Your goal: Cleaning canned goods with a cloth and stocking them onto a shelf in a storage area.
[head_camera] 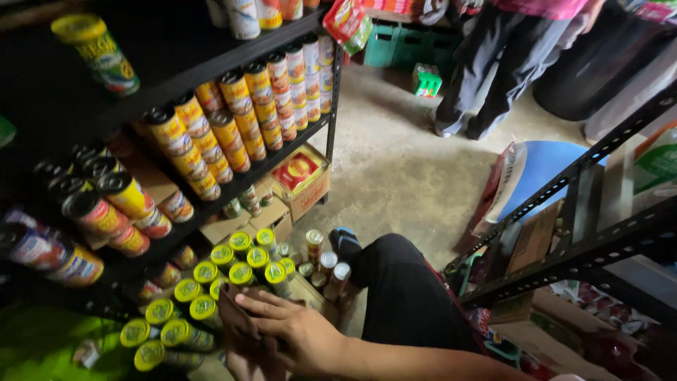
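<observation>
Hands at the green-lidded cans on the floor

One hand (296, 331) lay spread and open on a brown flap, beside the other hand (243, 353); which was which, and its grip, I couldn't tell. The green-lidded cans (211, 282) looked rigid, weighty, best gripped round the sides; farther off, a shelf (268, 166) of stacked tins.

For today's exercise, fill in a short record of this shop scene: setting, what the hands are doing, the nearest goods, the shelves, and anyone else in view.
setting: shop floor of bare concrete between two dark metal racks
right hand: right hand lies flat on a brown flap of a carton; nothing gripped
left hand: not visible
nearest goods: yellow-lidded cans standing in rows on the floor
shelves: shelf rack with stacked tins
other person: legs in dark trousers standing at the far end
</observation>
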